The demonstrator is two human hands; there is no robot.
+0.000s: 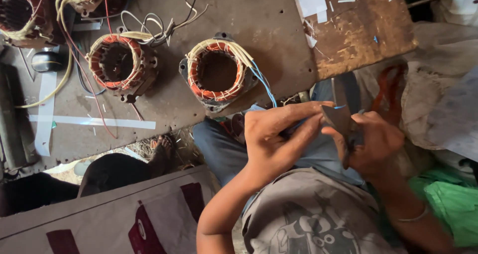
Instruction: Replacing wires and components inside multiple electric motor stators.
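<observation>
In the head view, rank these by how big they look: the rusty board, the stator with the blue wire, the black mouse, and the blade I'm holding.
1. Rusty board
2. Stator
3. Blade, though it sits nearer the camera, so unsure
4. Mouse

A worn, rust-stained metal workbench carries two motor stators with copper-coloured windings and loose wire leads, one left of the other, with more wound parts at the far left. White paper strips lie on the left side, and paper scraps lie at the far right.
</observation>
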